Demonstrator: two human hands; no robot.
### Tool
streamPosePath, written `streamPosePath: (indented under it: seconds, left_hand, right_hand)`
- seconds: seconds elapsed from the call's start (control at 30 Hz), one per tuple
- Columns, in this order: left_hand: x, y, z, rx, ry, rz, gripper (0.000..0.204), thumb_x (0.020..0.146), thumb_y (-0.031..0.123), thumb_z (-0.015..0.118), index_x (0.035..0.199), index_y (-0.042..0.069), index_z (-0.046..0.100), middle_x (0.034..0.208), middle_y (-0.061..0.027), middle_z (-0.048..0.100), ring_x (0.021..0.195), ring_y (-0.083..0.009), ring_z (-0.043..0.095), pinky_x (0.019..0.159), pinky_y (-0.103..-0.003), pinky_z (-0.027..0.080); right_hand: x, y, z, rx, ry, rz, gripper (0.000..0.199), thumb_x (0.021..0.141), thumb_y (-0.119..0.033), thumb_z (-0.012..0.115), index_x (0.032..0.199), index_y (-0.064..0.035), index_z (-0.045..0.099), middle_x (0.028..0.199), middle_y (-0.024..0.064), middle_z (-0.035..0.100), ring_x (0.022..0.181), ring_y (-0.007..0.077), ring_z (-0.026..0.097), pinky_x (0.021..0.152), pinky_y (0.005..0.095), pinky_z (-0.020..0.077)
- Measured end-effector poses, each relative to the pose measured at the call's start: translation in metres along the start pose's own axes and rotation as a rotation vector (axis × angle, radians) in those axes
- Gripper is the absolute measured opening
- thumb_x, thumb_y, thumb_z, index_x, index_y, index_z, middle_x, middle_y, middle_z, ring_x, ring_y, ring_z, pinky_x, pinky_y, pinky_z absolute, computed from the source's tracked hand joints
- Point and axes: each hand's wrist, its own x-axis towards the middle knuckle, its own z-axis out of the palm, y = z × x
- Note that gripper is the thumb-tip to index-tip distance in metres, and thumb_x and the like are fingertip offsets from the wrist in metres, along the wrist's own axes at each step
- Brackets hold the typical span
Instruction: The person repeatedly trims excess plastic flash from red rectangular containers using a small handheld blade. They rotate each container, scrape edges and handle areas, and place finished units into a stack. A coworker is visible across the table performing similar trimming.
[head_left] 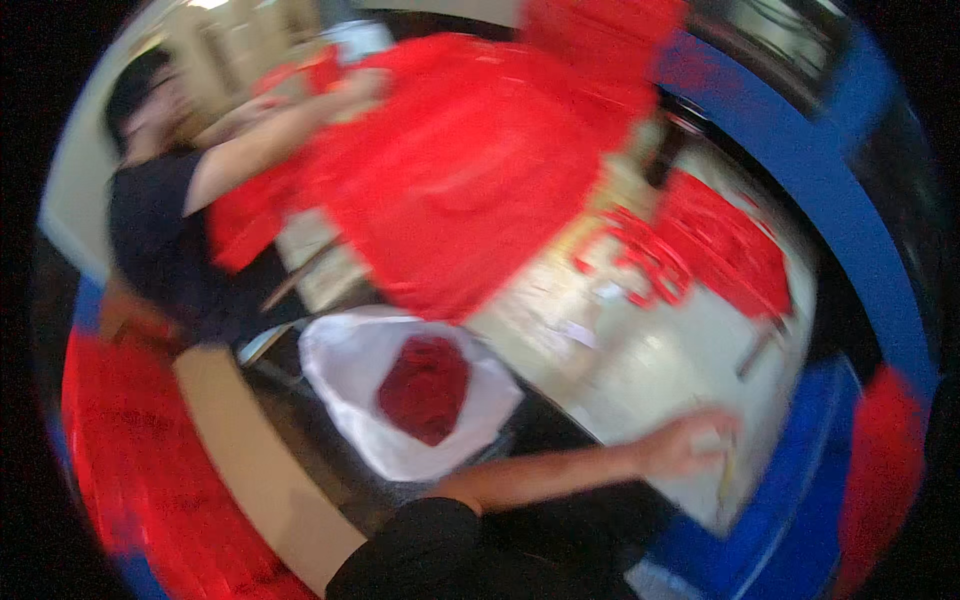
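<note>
My left hand (690,445) reaches across to the right over the near end of the pale worktable (640,345). Motion smears its fingers, so I cannot tell whether they grip anything. Right by the fingertips is a thin yellowish strip-like thing (727,470), too blurred to name. My right hand is not in view. Left of my forearm stands an open white sack (345,385) with a bundle of dark red fabric (425,390) in it. Loose red straps or loops (640,260) lie on the table beyond my hand, beside a folded red fabric piece (725,240).
A large red sheet of fabric (450,170) covers the table's far part. At the far left a co-worker (165,220) in a dark shirt stretches both arms over red pieces. A cardboard strip (255,460) and red material (150,470) lie left; a blue crate-like surface (790,500) is right.
</note>
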Motion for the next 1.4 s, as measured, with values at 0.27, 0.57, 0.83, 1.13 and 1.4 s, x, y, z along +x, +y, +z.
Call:
streamPosePath:
  seconds: [0.27,0.57,0.83,1.13,1.4]
  left_hand:
    - [0.057,0.078,-0.121,0.526,0.139,0.129,0.043,0.096,0.014,0.059,0.137,0.001,0.054,0.137,-0.0221,0.056,0.13,-0.035,0.052,0.111,-0.041,0.036]
    - [0.006,0.112,-0.127,0.486,-0.238,-0.243,0.033,0.076,0.029,0.085,0.095,0.005,0.072,0.073,-0.0053,0.066,0.065,-0.018,0.066,0.059,-0.031,0.049]
    - [-0.023,0.055,-0.048,1.259,-0.808,0.115,0.02,0.089,0.028,0.068,0.085,0.01,0.06,0.068,-0.0027,0.062,0.065,-0.0172,0.065,0.059,-0.032,0.05]
    - [-0.044,0.029,-0.065,1.136,-0.799,-0.101,0.024,0.082,0.029,0.075,0.089,0.007,0.069,0.079,-0.007,0.065,0.074,-0.0235,0.067,0.063,-0.037,0.055]
    - [-0.031,0.027,-0.063,0.999,-0.815,-0.305,0.023,0.084,0.027,0.071,0.095,0.007,0.068,0.088,-0.0082,0.066,0.081,-0.0274,0.067,0.064,-0.041,0.055]
  right_hand:
    - [0.054,-0.195,0.16,0.363,-0.133,-0.054,0.015,0.078,-0.016,0.061,0.09,-0.0082,0.059,0.084,0.0152,0.061,0.084,0.0359,0.06,0.078,0.0454,0.0488]
    - [0.038,-0.221,0.29,0.32,-0.139,0.039,0.022,0.086,-0.016,0.061,0.105,-0.0049,0.063,0.096,0.0192,0.064,0.095,0.0397,0.061,0.087,0.0464,0.0489]
    - [-0.098,-0.123,0.312,0.266,0.009,0.378,0.031,0.089,-0.01,0.063,0.119,-0.0026,0.058,0.11,0.0232,0.061,0.099,0.0426,0.06,0.086,0.0494,0.0503]
    - [-0.071,-0.128,0.289,0.103,0.072,0.367,0.029,0.091,-0.007,0.063,0.119,-0.0005,0.058,0.117,0.0212,0.061,0.105,0.0399,0.062,0.089,0.0444,0.0517]
    - [-0.066,-0.149,0.252,0.771,-0.194,0.493,0.015,0.093,-0.007,0.062,0.105,0.0007,0.066,0.096,0.0165,0.065,0.086,0.0278,0.065,0.076,0.035,0.052]
